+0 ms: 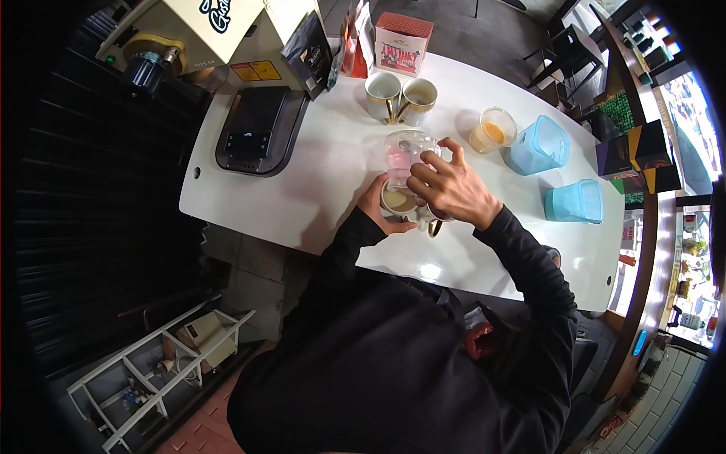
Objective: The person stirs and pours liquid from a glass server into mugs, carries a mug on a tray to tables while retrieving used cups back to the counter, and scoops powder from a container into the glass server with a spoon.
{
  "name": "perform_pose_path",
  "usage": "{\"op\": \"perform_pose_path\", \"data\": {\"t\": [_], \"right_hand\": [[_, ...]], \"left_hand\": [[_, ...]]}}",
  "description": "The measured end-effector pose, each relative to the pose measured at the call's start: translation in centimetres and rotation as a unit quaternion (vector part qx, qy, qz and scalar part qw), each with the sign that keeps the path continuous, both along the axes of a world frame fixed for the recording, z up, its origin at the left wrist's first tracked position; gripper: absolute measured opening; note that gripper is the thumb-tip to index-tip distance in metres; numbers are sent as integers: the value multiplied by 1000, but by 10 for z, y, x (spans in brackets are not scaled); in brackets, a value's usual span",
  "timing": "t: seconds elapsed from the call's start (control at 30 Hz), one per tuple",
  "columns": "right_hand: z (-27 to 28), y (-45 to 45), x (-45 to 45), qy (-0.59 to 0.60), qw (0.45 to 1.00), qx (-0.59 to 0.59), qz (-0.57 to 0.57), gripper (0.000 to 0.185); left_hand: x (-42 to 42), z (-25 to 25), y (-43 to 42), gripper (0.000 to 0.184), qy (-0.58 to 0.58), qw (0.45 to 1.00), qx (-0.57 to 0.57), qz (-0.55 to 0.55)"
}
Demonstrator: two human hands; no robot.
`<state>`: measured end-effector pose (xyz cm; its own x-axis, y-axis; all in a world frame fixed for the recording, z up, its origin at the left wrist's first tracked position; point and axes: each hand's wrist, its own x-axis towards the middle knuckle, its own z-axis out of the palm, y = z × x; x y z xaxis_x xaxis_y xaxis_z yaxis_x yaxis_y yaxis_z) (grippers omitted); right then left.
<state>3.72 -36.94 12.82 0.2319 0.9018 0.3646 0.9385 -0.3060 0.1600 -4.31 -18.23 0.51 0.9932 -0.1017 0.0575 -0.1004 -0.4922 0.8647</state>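
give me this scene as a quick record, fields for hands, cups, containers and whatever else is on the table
surface: white table
left hand: left hand around a cup of pale liquid
right hand: right hand on a clear vessel, above that cup
beside the held cup: mug with gold handle, mostly hidden
spare mugs: left mug and right mug, side by side
clear cup: plastic cup, orange-brown contents
blue containers: larger tub, smaller tub
far edge: red-and-white box
contents of clear vessel: cannot tell
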Motion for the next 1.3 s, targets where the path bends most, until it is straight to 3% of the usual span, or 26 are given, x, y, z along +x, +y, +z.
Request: {"op": "perform_pose_path", "data": {"t": [0.57, 1.3], "right_hand": [[-8, -5, -9, -69, 996, 36, 44, 18], [0, -9, -14, -116, 990, 54, 63, 17]], "left_hand": [[0, 5, 0, 105, -26, 999, 20, 2], [1, 4, -1, 96, -51, 998, -33, 1]]}}
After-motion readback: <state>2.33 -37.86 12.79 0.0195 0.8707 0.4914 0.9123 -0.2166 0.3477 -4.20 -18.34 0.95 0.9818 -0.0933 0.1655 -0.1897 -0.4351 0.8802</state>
